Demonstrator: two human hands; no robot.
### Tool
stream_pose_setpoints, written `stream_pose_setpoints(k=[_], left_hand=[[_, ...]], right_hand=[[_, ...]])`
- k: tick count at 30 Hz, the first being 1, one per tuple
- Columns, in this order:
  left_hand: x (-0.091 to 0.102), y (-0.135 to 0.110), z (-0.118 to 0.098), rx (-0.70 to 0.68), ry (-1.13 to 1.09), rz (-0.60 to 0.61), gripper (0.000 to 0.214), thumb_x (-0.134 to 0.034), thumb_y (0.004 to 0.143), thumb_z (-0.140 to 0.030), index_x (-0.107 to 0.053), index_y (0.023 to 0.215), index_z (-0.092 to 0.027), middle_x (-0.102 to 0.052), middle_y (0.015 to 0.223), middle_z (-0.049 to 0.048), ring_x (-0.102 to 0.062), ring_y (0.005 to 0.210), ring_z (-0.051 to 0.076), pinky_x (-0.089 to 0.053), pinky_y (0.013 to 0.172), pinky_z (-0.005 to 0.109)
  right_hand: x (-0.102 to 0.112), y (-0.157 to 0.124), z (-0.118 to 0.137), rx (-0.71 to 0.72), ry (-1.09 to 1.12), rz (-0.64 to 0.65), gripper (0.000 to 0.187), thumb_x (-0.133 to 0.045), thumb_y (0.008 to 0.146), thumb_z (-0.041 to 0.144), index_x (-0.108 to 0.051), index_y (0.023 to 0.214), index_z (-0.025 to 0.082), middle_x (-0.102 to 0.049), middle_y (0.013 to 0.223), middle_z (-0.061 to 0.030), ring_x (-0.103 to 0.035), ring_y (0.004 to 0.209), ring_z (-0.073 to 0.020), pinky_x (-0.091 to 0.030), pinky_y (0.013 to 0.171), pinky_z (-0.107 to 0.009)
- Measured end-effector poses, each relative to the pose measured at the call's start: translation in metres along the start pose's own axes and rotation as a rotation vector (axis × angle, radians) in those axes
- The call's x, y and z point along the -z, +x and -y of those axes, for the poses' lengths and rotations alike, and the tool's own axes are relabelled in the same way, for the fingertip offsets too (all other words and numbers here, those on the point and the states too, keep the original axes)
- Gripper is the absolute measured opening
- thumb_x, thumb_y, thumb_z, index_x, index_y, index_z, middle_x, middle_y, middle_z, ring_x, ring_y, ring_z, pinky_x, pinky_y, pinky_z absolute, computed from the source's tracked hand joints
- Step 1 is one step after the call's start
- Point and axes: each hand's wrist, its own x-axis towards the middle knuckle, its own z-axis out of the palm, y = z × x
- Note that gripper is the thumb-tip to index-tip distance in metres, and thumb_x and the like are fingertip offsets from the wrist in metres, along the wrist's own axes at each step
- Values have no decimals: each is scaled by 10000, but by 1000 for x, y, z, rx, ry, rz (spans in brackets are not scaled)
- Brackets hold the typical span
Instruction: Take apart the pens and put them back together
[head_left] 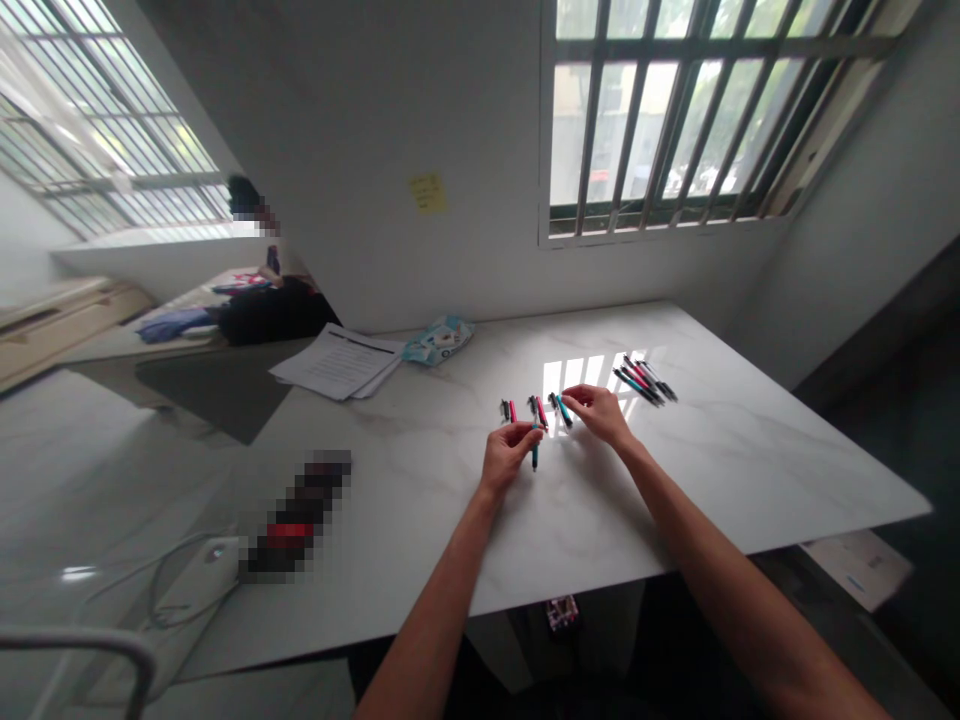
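My left hand pinches a teal pen, its tip pointing down toward the front of the white marbled table. To the right, my right hand has its fingers closed at the upper part of another teal pen, which lies beside a black pen. Behind my left hand lie a pink pen with a dark one, partly covered by the fingers. Farther left, a red pen rests close to a black pen.
Several pens lie bunched at the right. A blue-white packet and printed papers sit near the wall. A pixelated dark object and a white box with a cable are at the left. The table ends at the right.
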Motion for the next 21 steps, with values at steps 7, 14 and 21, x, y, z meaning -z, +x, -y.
stream_pose_setpoints(k=[7,14,21], left_hand=[[1,0,-1,-35,35,16,392,-891,719,-464,-819,918,-135,-787,851,81,-697,768,173,-547,777,288],[2,0,4,-51,78,38,386,-845,766,-475,-805,945,-136,-772,879,83,-690,808,181,-532,815,299],[3,5,2,-80,-2,-63,417,-726,860,-523,-760,985,-126,-595,693,-6,-535,644,97,-447,654,225]], right_hand=[[-16,-20,43,46,324,301,363,-782,820,496,-821,981,173,-803,917,-80,-739,836,-228,-575,761,-320],[-21,-20,52,38,423,176,292,-784,813,461,-783,893,180,-779,851,-52,-703,772,-188,-552,721,-295],[-15,-20,62,14,620,-274,302,-729,868,470,-690,985,195,-784,961,-76,-740,901,-195,-587,804,-313]])
